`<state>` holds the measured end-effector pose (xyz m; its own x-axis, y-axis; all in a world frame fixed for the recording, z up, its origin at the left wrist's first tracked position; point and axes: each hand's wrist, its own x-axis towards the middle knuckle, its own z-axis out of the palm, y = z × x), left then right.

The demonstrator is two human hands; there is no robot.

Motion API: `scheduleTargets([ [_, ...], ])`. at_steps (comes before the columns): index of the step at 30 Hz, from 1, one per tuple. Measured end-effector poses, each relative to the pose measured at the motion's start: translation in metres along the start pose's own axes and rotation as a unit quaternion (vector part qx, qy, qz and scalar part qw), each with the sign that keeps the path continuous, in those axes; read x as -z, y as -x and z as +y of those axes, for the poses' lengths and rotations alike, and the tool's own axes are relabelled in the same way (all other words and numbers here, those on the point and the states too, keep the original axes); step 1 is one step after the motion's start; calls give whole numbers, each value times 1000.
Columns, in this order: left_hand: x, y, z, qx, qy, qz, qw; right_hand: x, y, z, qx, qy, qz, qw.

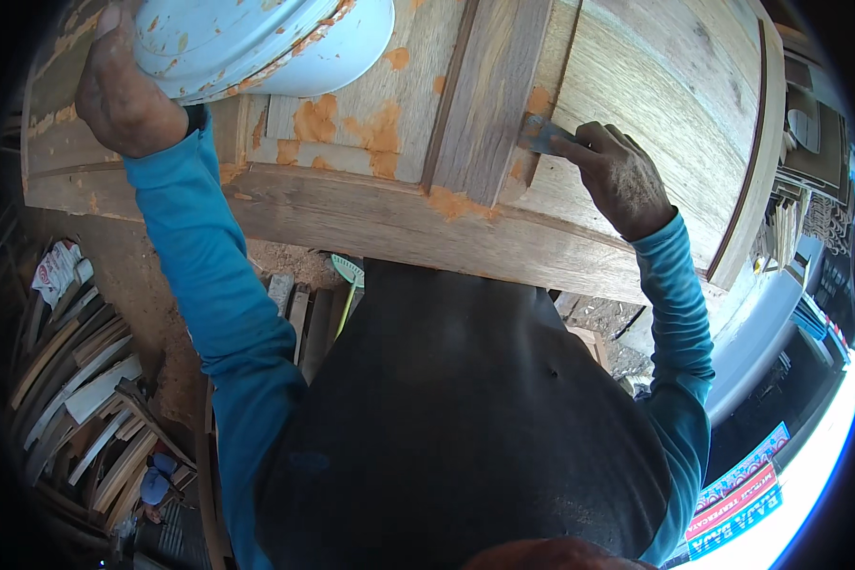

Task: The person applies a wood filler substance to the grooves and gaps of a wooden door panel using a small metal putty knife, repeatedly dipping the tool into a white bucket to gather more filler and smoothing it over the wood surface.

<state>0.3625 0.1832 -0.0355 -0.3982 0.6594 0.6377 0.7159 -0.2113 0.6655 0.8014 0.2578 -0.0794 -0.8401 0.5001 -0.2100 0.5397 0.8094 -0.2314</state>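
Before me lies a panelled wooden door with patches of orange wood filler along its joints and frame. My left hand is closed on the side of a pale tub, tilted over the door's left part and smeared with filler. Its fingers are partly hidden behind the tub. A putty knife is pinched in my right hand. Its blade touches the door where an upright strip meets the right panel, beside a small smear of filler.
Stacked wood offcuts lie on the floor at the left, with a person small beyond them. A pale green racket-like thing pokes out below the door's near edge. Boards and a printed banner are at the right.
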Motion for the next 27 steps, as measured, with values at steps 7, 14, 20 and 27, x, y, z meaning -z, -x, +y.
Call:
scheduleTargets([
  [7,2,0,-2,-61,-97,-6,993,8,12,-5,-41,24,-38,998],
  [14,3,2,-9,34,28,37,998,18,-2,-7,-29,43,-17,999],
  [20,-1,2,-2,64,74,13,995,11,-18,14,-8,88,13,996],
  [27,-1,-2,-2,74,72,2,995,4,-21,24,18,90,38,995],
])
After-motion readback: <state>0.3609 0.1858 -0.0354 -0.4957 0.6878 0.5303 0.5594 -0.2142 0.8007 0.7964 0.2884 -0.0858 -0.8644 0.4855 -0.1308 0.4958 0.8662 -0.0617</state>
